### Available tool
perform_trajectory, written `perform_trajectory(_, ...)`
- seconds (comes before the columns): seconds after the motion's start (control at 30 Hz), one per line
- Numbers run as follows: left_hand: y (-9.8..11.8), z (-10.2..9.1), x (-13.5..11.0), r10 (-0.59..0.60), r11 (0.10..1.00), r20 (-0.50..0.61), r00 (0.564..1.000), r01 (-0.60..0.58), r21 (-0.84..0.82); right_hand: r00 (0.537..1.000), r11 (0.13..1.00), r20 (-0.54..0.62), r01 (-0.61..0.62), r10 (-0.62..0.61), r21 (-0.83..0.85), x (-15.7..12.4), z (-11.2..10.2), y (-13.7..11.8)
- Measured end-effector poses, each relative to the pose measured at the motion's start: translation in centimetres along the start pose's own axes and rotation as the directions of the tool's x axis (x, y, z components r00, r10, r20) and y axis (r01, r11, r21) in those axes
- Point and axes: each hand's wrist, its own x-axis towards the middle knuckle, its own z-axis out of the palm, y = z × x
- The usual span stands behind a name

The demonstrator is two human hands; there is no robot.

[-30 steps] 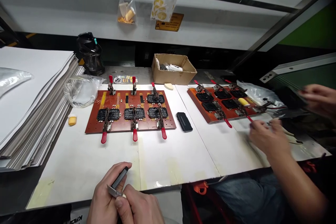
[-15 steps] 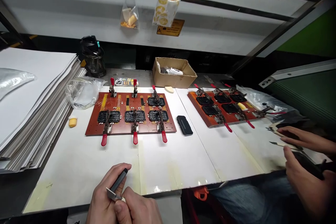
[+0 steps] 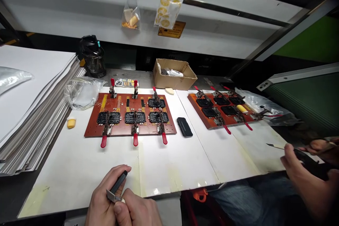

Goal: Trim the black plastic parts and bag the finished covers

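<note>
Low in the middle, my left hand (image 3: 99, 201) is closed around a narrow-looking black plastic part (image 3: 119, 181), seen nearly edge-on. Pressed close beside it, my right hand (image 3: 141, 208) grips a craft knife (image 3: 113, 196), whose short metal blade points left at the near end of the part. Fingers hide most of the knife's handle. Beyond my hands lies a reddish-brown fixture board (image 3: 92, 130) with red-handled toggle clamps and several black plastic pieces on it. A separate black case-like piece (image 3: 184, 127) rests on the white sheet to its right.
A second clamp board (image 3: 209, 122) stands to the right, near a co-worker's hand (image 3: 302, 176) and a pointed tool (image 3: 275, 146). Paper stack (image 3: 34, 113), plastic bag (image 3: 83, 93) and yellow finger cot-like item (image 3: 71, 123) sit left; a cardboard box (image 3: 172, 79) is behind.
My hands keep almost the same pose, with the blade still beside the part. The co-worker's farther hand has drawn back to the right. The view has shifted slightly.
</note>
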Motion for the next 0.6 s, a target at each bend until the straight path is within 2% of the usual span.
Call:
perform_trajectory(0.23,0.3,0.1,-0.1,-0.022,1.0,-0.008,1.0,0.022,0.022,0.997,0.998,0.044,-0.057,0.055,0.038,0.0,-0.9,-0.3)
perform_trajectory(0.5,1.4,1.0,-0.1,-0.094,0.996,-0.096,0.991,0.094,-0.007,0.996,0.997,0.049,-0.07,0.069,0.028,0.4,-2.0,-0.4)
perform_trajectory(0.6,1.5,1.2,-0.2,-0.101,0.995,-0.131,0.986,0.103,0.008,0.991,0.993,0.081,-0.111,0.108,0.036,0.8,-2.9,-0.3)
